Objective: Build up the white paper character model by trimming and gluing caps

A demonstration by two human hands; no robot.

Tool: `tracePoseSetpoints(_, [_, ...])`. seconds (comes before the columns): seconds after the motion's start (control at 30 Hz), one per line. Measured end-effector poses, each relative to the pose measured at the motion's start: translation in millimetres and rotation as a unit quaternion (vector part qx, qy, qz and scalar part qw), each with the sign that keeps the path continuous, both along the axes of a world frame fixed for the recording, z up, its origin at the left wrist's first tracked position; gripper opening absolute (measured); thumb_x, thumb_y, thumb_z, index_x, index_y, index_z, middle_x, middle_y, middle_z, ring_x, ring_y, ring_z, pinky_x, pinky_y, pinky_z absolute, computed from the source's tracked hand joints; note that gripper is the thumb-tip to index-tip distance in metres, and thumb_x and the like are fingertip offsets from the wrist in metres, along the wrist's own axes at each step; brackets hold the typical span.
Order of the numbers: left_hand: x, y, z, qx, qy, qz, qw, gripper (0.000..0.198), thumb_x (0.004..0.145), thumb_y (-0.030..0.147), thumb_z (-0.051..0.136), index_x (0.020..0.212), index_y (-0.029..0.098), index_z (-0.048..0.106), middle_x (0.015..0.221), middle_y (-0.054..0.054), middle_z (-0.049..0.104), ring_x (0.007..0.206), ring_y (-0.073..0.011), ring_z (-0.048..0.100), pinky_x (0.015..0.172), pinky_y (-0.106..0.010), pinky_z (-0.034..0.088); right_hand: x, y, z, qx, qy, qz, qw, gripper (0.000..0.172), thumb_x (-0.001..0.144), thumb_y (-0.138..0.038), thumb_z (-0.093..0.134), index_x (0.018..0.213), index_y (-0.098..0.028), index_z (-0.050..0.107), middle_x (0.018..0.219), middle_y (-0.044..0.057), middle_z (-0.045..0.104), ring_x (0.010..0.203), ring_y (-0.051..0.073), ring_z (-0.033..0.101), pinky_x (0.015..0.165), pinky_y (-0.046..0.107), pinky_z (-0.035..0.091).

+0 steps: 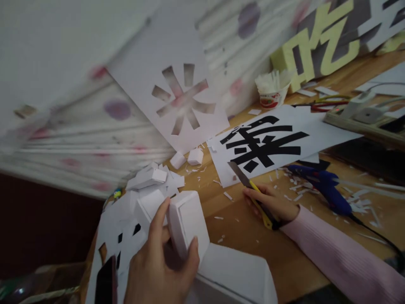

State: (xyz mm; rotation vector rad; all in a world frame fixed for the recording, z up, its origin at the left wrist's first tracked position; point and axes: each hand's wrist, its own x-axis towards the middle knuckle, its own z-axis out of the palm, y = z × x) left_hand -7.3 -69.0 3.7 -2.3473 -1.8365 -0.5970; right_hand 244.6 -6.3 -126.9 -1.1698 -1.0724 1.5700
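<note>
My left hand [164, 257] grips a white folded-card piece [193, 215], thumb on its near face and fingers at its far edge. That piece runs down into a wider white arm [237, 270] at the bottom of the view. In my right hand [268, 202] is a yellow utility knife [261, 209], its long blade pointing up and left over the table. Just beyond the blade tip lies a white sheet with a bold black character [262, 145]. Several white card pieces [148, 179] are heaped beyond my left hand.
A blue glue gun [322, 185] and its cord lie right, among paper scraps [360, 202]. A paper cup [274, 90] stands near yellow character letters [329, 42]. A power strip [363, 114] sits at right. A cut-out sheet [177, 50] leans upright; a phone [106, 280] lies lower left.
</note>
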Motion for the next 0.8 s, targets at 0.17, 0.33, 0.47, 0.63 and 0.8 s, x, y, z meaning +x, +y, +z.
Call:
tracePoseSetpoints(0.17, [0.9, -5.6, 22.1, 0.141, -0.016, -0.018, 0.990, 0.078, 0.084, 0.035, 0.070, 0.153, 0.025, 0.034, 0.103, -0.006, 0.079, 0.081, -0.0246, 0.078, 0.071, -0.034, 0.066, 0.2, -4.2, -5.9, 0.025, 0.085, -0.046, 0.995, 0.043, 0.089, -0.049, 0.061, 0.114, -0.028, 0.034, 0.063, -0.012, 0.051, 0.040, 0.008, 0.045, 0.037, 0.018, 0.037])
tracePoseSetpoints(0.33, [-6.6, 19.9, -0.5, 0.214, -0.050, -0.102, 0.970, 0.068, 0.085, 0.023, 0.071, 0.146, 0.018, 0.042, 0.132, -0.019, 0.065, 0.111, -0.0299, 0.071, 0.093, -0.044, 0.061, -1.5, -1.1, -21.9, 0.029, 0.110, -0.074, 0.991, 0.047, 0.084, -0.047, 0.066, 0.103, -0.031, 0.026, 0.055, -0.017, 0.049, 0.031, 0.008, 0.039, 0.029, 0.015, 0.033])
tracePoseSetpoints(0.47, [-9.5, 44.1, -31.0, 0.261, -0.173, -0.163, 0.936, 0.060, 0.079, 0.013, 0.075, 0.133, 0.018, 0.049, 0.126, -0.016, 0.065, 0.109, -0.0270, 0.071, 0.083, -0.036, 0.064, -1.6, 1.3, -25.2, 0.041, 0.094, -0.107, 0.989, 0.066, 0.070, -0.057, 0.075, 0.107, -0.032, 0.026, 0.069, -0.013, 0.059, 0.032, 0.009, 0.046, 0.026, 0.019, 0.037])
tracePoseSetpoints(0.63, [-6.5, 63.4, -67.1, 0.295, -0.247, -0.196, 0.902, 0.066, 0.078, 0.009, 0.075, 0.136, 0.023, 0.047, 0.128, -0.013, 0.063, 0.112, -0.0244, 0.068, 0.086, -0.034, 0.062, -1.5, -0.3, -21.7, 0.068, 0.082, -0.122, 0.987, 0.086, 0.076, -0.055, 0.074, 0.142, -0.039, 0.019, 0.080, -0.008, 0.063, 0.036, 0.009, 0.050, 0.028, 0.019, 0.040])
tracePoseSetpoints(0.8, [-10.2, 68.2, -87.6, 0.200, -0.310, -0.180, 0.912, 0.056, 0.084, 0.014, 0.069, 0.136, 0.023, 0.049, 0.122, -0.014, 0.063, 0.109, -0.0251, 0.068, 0.084, -0.036, 0.062, 1.8, 1.7, -24.9, 0.048, 0.127, -0.105, 0.985, 0.066, 0.077, -0.052, 0.076, 0.132, -0.031, 0.047, 0.066, -0.008, 0.060, 0.033, 0.006, 0.044, 0.029, 0.016, 0.036])
